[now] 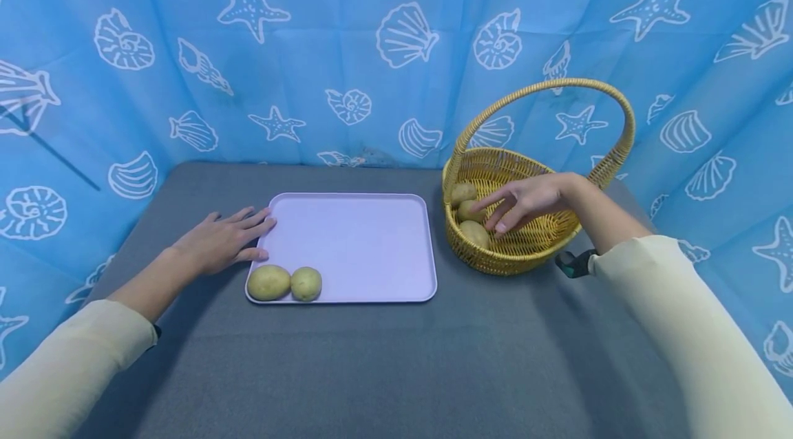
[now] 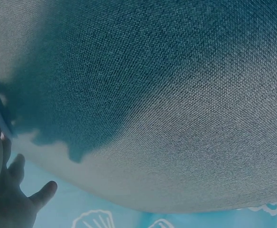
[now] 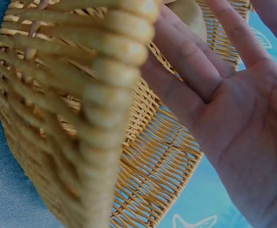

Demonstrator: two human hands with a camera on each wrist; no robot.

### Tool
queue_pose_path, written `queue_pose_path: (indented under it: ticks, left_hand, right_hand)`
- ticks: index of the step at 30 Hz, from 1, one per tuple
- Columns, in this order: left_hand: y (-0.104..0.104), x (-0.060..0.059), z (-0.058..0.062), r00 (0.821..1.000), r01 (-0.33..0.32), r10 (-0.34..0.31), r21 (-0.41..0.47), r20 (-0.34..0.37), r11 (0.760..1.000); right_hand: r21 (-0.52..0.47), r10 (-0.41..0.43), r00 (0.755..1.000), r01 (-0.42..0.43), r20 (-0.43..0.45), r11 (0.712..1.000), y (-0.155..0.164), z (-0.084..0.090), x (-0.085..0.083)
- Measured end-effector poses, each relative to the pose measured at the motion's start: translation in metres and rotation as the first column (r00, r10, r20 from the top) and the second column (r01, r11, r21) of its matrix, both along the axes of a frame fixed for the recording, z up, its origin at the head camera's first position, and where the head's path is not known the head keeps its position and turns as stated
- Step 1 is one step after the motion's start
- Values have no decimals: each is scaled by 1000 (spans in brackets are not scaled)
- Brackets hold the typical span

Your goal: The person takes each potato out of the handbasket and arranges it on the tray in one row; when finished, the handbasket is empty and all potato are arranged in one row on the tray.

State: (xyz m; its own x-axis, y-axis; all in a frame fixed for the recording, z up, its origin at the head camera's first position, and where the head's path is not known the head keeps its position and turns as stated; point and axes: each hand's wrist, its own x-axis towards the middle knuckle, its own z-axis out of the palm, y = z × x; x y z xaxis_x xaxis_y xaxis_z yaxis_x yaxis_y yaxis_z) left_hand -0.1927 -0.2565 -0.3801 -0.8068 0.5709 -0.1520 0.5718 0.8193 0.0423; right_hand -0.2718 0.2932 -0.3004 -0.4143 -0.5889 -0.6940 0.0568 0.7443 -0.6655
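Note:
In the head view my left hand (image 1: 223,243) reaches over the left edge of a pale lilac tray (image 1: 359,239), fingers spread and fingertips right at the rim. Two potatoes, a longer one (image 1: 269,282) and a rounder one (image 1: 306,284), lie side by side in the tray's near left corner. To the right, my right hand (image 1: 526,201) dips under the handle into a yellow wicker basket (image 1: 495,263). Its loosely bent fingers hang beside three potatoes (image 1: 474,234) along the basket's left side. The right wrist view shows the palm with fingers apart, and a potato (image 3: 188,19) partly behind them.
The tall arched handle (image 1: 557,83) rises over the basket and the right forearm. A dark grey cloth (image 1: 372,370) covers the table. Behind and at both sides hangs a blue curtain (image 1: 310,67) with white shells and starfish.

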Motion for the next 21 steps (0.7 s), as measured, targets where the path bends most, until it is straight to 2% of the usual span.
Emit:
queue_pose_path:
  ticks: [5, 11, 16, 21]
  left_hand:
    - [0, 0, 1, 1000, 2, -2, -11, -1, 1000]
    - [-1, -3, -2, 1000, -3, 3, -22, 5, 1000]
    - [-1, -3, -2, 1000, -9, 9, -28, 14, 1000]
    - [0, -3, -2, 1000, -11, 12, -25, 19, 1000]
  right_hand:
    - [31, 16, 999, -17, 27, 999, -8, -6, -2]
    - [37, 55, 998, -56, 31, 998, -19, -11, -2]
    - [38, 8, 998, -10, 67, 999, -25, -13, -2]
    - [57, -11, 999, 9, 46, 998, -27, -13, -2]
